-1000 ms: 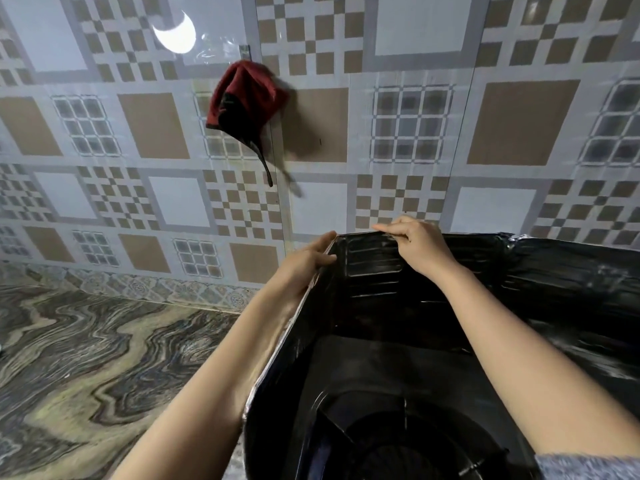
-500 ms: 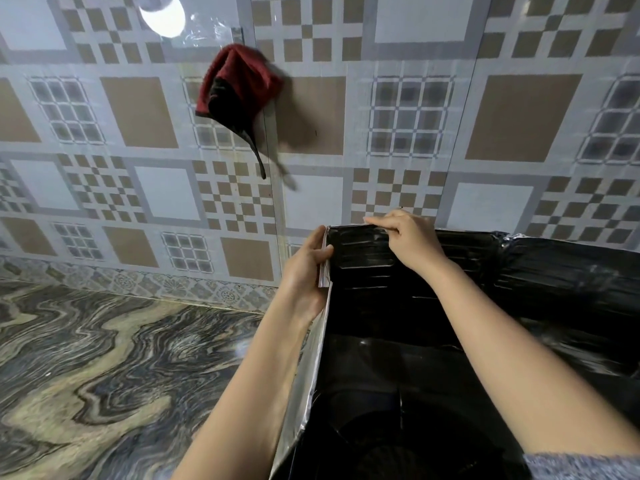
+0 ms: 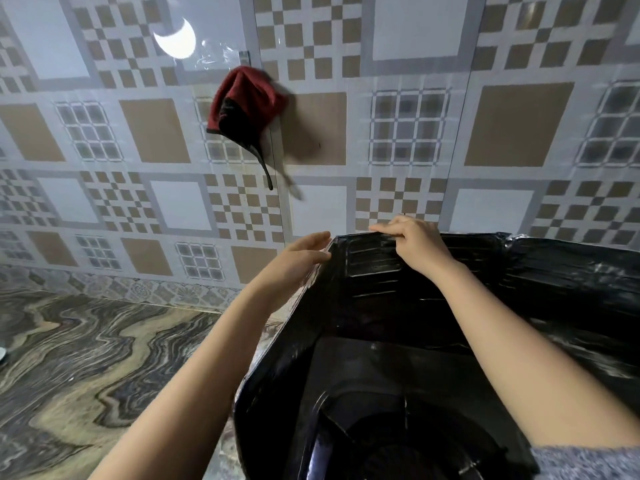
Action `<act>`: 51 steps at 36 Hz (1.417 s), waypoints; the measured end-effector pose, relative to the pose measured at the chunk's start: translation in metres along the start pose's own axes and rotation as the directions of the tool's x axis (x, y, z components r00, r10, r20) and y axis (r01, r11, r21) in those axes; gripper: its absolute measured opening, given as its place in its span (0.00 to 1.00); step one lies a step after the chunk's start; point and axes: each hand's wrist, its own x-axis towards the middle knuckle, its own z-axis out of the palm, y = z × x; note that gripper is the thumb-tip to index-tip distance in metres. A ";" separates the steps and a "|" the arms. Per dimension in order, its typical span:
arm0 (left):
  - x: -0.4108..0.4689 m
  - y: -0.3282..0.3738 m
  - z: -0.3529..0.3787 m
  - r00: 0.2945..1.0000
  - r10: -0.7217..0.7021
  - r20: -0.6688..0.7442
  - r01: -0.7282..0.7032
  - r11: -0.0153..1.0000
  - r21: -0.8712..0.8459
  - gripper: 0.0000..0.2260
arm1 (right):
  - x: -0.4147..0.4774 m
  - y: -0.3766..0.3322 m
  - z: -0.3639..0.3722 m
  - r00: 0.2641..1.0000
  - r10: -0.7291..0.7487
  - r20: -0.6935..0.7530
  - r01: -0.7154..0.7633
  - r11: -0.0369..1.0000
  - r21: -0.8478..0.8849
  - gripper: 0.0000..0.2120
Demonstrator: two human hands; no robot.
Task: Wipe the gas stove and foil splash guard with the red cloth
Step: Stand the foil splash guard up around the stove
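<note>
The red cloth (image 3: 247, 102) hangs bunched on the tiled wall, above and left of both hands, with a dark strap dangling below it. A dark, shiny foil splash guard (image 3: 554, 282) stands around the black gas stove (image 3: 408, 445), whose burner grate shows at the bottom. My left hand (image 3: 298, 258) grips the guard's left panel at the top corner from outside. My right hand (image 3: 412, 242) pinches the top edge of the back panel just right of that corner.
A patterned tiled wall (image 3: 519, 126) rises close behind the guard. A marbled countertop (image 3: 86, 358) spreads to the left of the stove. A bright light reflection (image 3: 176, 39) shows on the tiles near the cloth.
Both hands stay on the guard's top corner. The left panel has swung back outward to the left, and the view has shifted slightly down.
</note>
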 end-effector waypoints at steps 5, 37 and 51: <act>-0.001 0.015 -0.007 0.997 -0.026 0.071 0.003 0.952 0.307 0.23 | -0.002 0.000 -0.002 1.000 -0.003 0.013 0.003 1.000 0.025 0.26; 0.098 0.035 0.115 0.965 0.260 0.043 -0.164 0.465 0.870 0.11 | -0.034 0.121 -0.094 0.997 0.037 -0.066 -0.052 0.970 -0.237 0.13; 0.122 0.047 0.184 0.918 0.313 0.243 -0.384 0.555 0.738 0.14 | -0.064 0.177 -0.132 0.969 0.170 -0.178 -0.219 0.928 -0.302 0.14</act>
